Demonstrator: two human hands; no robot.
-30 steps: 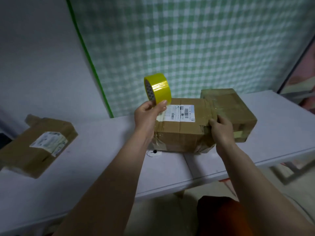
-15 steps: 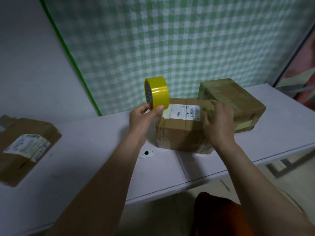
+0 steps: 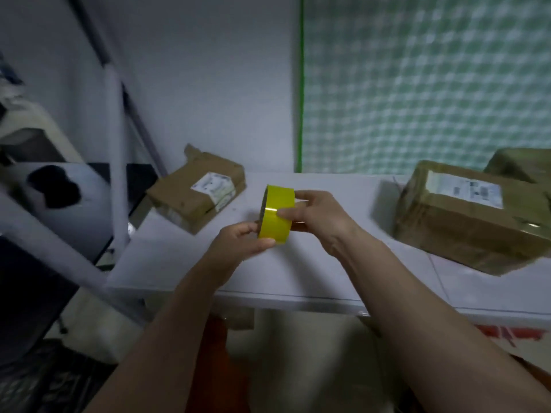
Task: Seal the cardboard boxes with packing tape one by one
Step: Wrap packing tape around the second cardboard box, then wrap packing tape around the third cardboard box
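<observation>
Left of centre a labelled box (image 3: 198, 190) is sitting on the table (image 3: 298, 281). Mid-frame, the left hand (image 3: 238, 245) is gripping the yellow tape roll (image 3: 275, 214) underneath while the right hand (image 3: 316, 216) is pinching its face. It's probably light, stiff and slick, so holding the rim seems best.

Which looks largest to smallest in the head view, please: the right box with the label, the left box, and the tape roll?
1. Right box, largest as seen, though it sits nearer the camera.
2. Left box, farther back, so true size against the right one is unsure.
3. Tape roll, smallest, held in both hands.

Far-right box (image 3: 524, 165) cut by edge
</observation>
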